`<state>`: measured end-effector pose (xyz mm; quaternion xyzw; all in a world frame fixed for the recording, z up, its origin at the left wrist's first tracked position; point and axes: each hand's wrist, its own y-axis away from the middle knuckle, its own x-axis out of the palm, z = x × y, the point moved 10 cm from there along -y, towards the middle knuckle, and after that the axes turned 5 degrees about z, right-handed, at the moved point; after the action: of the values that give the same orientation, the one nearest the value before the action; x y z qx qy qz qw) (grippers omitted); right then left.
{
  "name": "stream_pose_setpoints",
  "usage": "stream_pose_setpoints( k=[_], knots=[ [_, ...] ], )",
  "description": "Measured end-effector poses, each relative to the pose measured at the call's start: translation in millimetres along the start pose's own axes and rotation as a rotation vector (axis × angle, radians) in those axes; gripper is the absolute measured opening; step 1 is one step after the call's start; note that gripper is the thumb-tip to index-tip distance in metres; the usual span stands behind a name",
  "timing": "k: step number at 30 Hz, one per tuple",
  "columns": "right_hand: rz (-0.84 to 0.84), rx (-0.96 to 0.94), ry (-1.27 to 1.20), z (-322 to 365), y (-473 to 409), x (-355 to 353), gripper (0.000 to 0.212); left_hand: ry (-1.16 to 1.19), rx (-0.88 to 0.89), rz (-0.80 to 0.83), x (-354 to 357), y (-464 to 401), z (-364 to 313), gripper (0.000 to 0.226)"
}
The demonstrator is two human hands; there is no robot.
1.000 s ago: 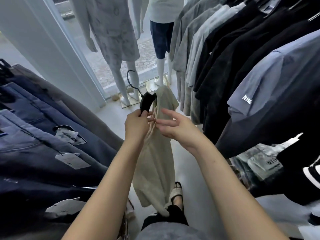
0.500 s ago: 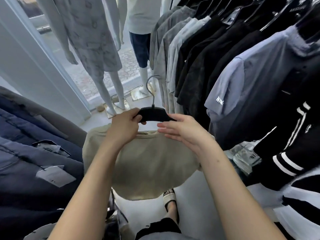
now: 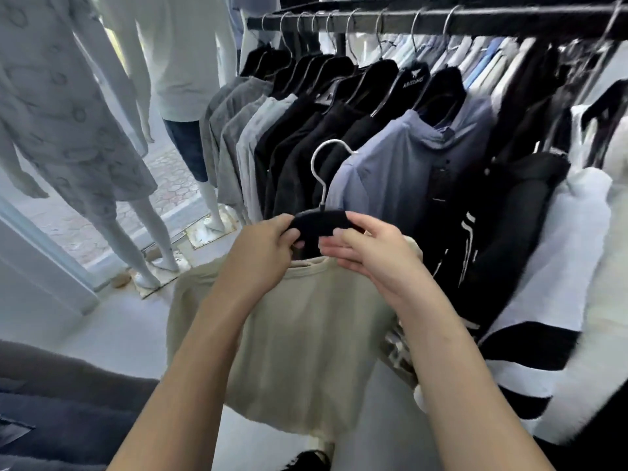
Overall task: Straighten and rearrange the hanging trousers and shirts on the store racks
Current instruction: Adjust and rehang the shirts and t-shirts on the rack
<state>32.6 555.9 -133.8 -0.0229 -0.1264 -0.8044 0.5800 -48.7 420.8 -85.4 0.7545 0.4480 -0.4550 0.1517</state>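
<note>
Beside the rack [image 3: 441, 23], beige shirt [image 3: 306, 341] now raised.

Two bare hands [image 3: 261, 253] [image 3: 377, 260], one beige knit shirt [image 3: 306, 341] on one black hanger with a silver hook [image 3: 323, 222], two white mannequins [image 3: 68, 130] [image 3: 183, 79], one black horizontal rack rail [image 3: 475, 23], four grey shirts [image 3: 234, 137] and one blue hooded top [image 3: 401, 171] can be counted.

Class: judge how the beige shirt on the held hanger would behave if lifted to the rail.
The beige shirt probably flops: it drapes in soft folds. It seems light. The hanger, likely stiff, carries it.
</note>
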Motion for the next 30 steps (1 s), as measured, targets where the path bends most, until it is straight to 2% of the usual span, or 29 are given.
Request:
stream_pose_setpoints(
  k=[4, 7, 14, 17, 20, 25, 30],
  knots=[
    [-0.112, -0.127, 0.097, 40.7, -2.7, -33.3, 0.075, -0.022, 0.117, -0.055, 16.1, -45.3, -50.5, 0.026],
    [-0.206, -0.179, 0.13, 70.0, -7.7, -64.0, 0.081, -0.004, 0.229, -0.064, 30.9, -73.2, -94.6, 0.028],
    [-0.394, -0.26, 0.126, 130.3, -23.1, -133.0, 0.074, 0.119, 0.462, 0.04, 54.6, -133.9, -196.2, 0.009],
    [-0.464, -0.27, 0.187, 160.6, -32.1, -155.5, 0.076, 0.148, 0.482, 0.038, 53.7, -161.0, -225.3, 0.012],
    [-0.542, -0.231, 0.232, 177.2, -42.0, -176.7, 0.091, 0.141, 0.524, 0.04, 60.7, -180.5, -247.3, 0.015],
    [-0.547, -0.122, 0.305, 161.8, -57.6, -190.3, 0.1, 0.099, 0.466, 0.117, 95.7, -194.8, -235.9, 0.013],
    [-0.599, -0.033, 0.491, 147.9, -50.5, -191.5, 0.066, 0.131, 0.448, 0.067, 99.3, -197.9, -222.0, 0.017]
  ],
)
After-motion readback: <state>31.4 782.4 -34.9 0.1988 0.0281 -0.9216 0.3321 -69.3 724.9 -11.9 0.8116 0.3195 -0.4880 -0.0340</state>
